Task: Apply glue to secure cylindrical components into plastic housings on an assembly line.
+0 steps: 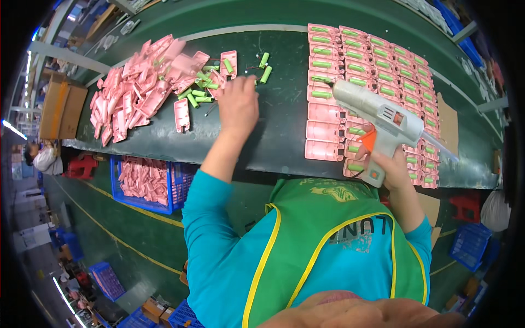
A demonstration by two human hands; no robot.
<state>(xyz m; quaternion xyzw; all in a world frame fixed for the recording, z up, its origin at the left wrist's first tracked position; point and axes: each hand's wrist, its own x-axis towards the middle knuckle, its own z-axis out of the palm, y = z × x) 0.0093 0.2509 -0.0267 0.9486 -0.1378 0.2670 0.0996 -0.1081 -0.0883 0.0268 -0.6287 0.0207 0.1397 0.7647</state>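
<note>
My right hand (389,164) is wrapped round the handle of a white glue gun (383,112) with an orange trigger. A pale glue stick (439,145) sticks out of its rear. The nozzle end hangs over rows of pink plastic shells (324,130), many with a green battery cell (322,94) inside. My left hand (239,106) reaches over the table with curled fingers, beside a loose cluster of green battery cells (203,93); what the fingertips hold is hidden. Farther off lie two wired cells (266,74) and a pink shell with a cell in it (228,63).
A large heap of pink shells (136,90) covers the table's left part, with one single shell (181,115) in front. Under the table edge stands a blue crate (178,188) full of pink parts. A cardboard box (63,106) is at the far left.
</note>
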